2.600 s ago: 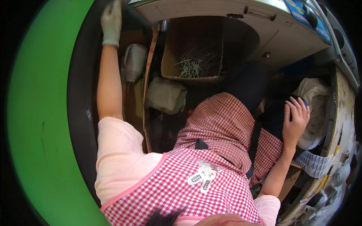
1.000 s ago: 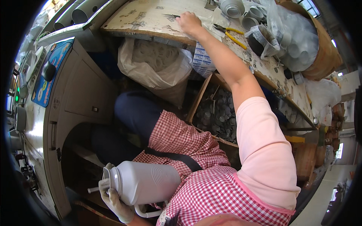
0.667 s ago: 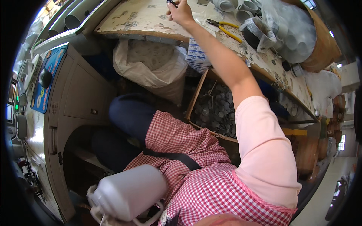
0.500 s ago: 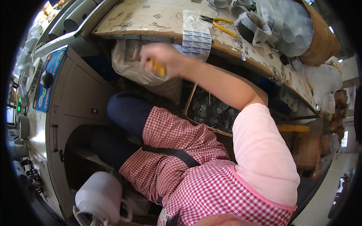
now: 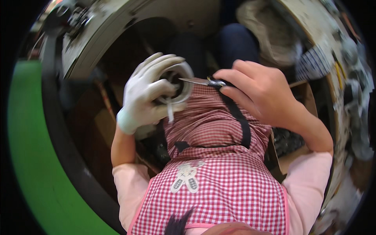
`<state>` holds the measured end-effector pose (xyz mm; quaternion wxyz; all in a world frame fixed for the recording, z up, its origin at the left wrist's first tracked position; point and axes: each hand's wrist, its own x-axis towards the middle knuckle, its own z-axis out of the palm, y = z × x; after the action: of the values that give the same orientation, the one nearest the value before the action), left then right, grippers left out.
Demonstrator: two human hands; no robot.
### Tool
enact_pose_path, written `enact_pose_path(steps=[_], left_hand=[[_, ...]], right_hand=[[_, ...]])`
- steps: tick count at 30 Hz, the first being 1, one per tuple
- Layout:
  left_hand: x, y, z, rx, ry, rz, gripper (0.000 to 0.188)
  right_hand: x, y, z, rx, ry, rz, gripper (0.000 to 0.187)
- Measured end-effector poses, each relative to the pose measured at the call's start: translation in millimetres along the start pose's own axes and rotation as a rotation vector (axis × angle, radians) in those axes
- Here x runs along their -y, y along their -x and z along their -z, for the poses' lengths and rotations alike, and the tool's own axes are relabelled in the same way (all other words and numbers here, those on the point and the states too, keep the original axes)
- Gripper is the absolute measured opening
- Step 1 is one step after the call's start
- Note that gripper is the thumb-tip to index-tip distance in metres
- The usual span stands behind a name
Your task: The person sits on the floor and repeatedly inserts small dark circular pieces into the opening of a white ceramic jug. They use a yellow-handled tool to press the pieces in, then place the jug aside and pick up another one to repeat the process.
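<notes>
Nearest, wore a red-check apron [image 5: 219,188] with a small grey-and-white patch [image 5: 186,182] sewn at its middle and a black strap crossing above. Just beyond, gripped a white jug [image 5: 184,84] over the lap in the gloved left hand [image 5: 150,94], fingers wrapped round its neck, mouth turned rightward. Pinched a slim blade [image 5: 196,81] in the bare right hand [image 5: 262,92], grip clenched on the handle, tip laid at the jug's rim. Looked partway through trimming, by judgement: had a thin white strip [image 5: 170,113] already hanging from the rim under the glove, and the rest of the rim yet to be gone round; could not tell how much. Farther right, saw an open brown box [image 5: 291,156] of dark pieces below a worn tabletop [image 5: 337,113], a blue-striped cloth [image 5: 313,66] and yellow-handled pliers [image 5: 338,74] lying there. Farthest, made out a pale sack [image 5: 270,31] at top and a broad green band [image 5: 27,149] down the left; spotted no label on the jug.
</notes>
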<state>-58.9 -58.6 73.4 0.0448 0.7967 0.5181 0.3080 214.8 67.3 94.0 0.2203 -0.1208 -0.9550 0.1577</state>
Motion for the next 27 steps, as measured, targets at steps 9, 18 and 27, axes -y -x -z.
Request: enact_pose_path(steps=[9, 18, 27], left_hand=[[-11, -17, -4, 0.029, -0.003, -0.053, 0.044], [-44, -18, -103, 0.223, -0.278, -0.091, 0.036], [-37, 4, -92, 0.105, -0.263, -0.095, 0.027]], right_hand=[[-1, -17, -20, 0.022, 0.284, 0.122, 0.028], [-37, -13, -73, 0.781, -0.048, -0.315, 0.028], [-33, 11, -76, 1.018, -1.116, -0.891, 0.041]])
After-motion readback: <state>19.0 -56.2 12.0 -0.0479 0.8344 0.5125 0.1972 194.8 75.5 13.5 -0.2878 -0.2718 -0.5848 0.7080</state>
